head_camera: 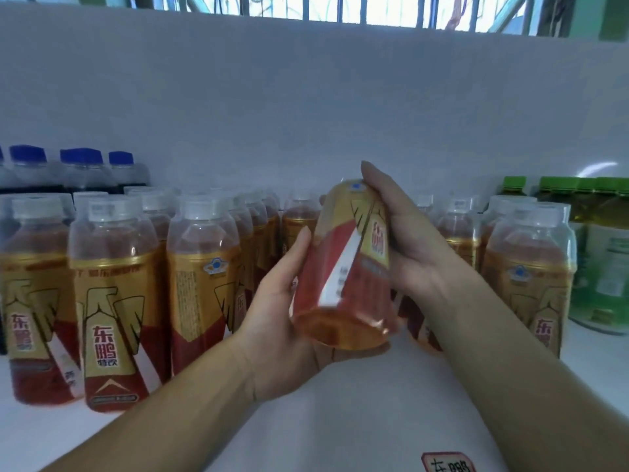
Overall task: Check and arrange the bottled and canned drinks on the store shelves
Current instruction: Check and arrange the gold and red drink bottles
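held bottle: a clear plastic bottle (343, 267) of amber drink with a gold and red label, lifted off the shelf in the middle of the view, between my two hands. it is tipped away from me, its round base facing me and its top pointing towards the back wall.
left hand: my left hand (282, 321) grips the lower left side of the bottle, palm against it, thumb lying up along the label, fingers curled under the base.
right hand: my right hand (408, 247) wraps the upper right side of the bottle, one finger stretched up to the shoulder near the cap. the cap itself is hidden from me.
shelf: a white shelf (374, 420) runs under my forearms, with a bare patch just below the bottle.
same drink, left: rows of matching gold-and-red bottles (115, 301) stand upright with clear caps, packed close together.
same drink, right: more upright bottles (531, 277) of the same kind stand behind my right wrist.
far left, back row: dark bottles with blue caps (81, 165).
far right: green-capped bottles (599, 233) with pale green labels.
front edge: a red-bordered price tag (447, 463), partly cut off.
background: a plain white wall (306, 97), a barred window (340, 8) above it.
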{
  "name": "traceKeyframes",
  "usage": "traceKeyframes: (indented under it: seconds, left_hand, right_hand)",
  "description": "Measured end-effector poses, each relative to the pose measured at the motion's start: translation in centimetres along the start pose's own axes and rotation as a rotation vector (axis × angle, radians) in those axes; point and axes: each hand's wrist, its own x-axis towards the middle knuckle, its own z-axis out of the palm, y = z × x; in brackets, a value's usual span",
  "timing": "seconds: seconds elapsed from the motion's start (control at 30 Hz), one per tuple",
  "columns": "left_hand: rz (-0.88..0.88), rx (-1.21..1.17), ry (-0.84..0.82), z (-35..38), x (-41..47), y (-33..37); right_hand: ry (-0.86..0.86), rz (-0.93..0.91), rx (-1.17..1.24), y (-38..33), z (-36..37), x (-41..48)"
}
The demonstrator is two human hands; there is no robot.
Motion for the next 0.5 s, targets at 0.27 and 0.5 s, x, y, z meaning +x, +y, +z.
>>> traceKeyframes:
  seconds: [0.27,0.5]
  left_hand:
    - [0.258,0.641,0.231,-0.6,1.2,-1.8]
    - [0.493,0.594,0.312,-1.9,1.3,-1.4]
  right_hand:
    - [-0.008,-0.533,-0.502,-0.2,1.1,-1.7]
    - [-0.095,-0.816,-0.928,0.9,1.3,-2.2]
